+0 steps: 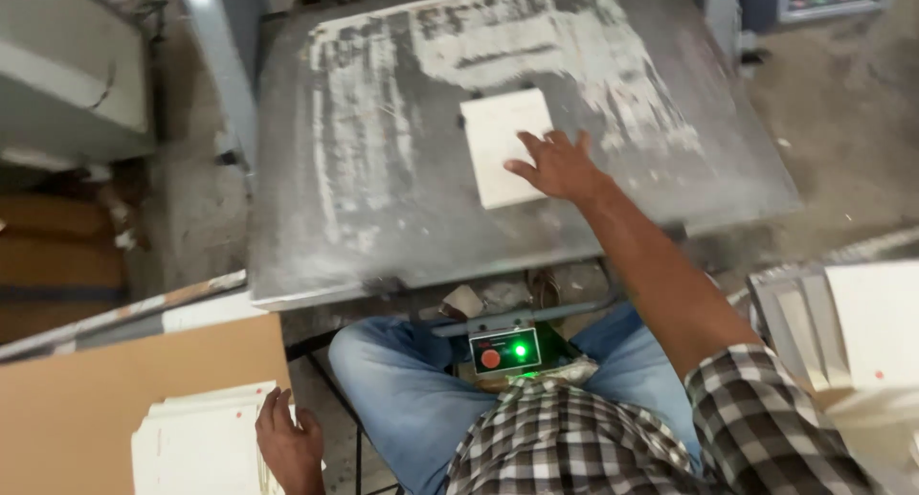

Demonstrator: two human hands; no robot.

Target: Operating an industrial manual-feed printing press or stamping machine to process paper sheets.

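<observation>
Here, right hand (560, 168) on cream sheet (503, 146).

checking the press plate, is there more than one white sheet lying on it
No, only one white sheet lies on the grey metal plate, with the right hand resting on its edge.

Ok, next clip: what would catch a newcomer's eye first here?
The right hand stretched out flat on a pale square sheet in the middle of a worn grey metal table. Below the table's near edge, a small control box glows green beside a red button. At lower left, the left hand rests on a stack of pale sheets.
</observation>
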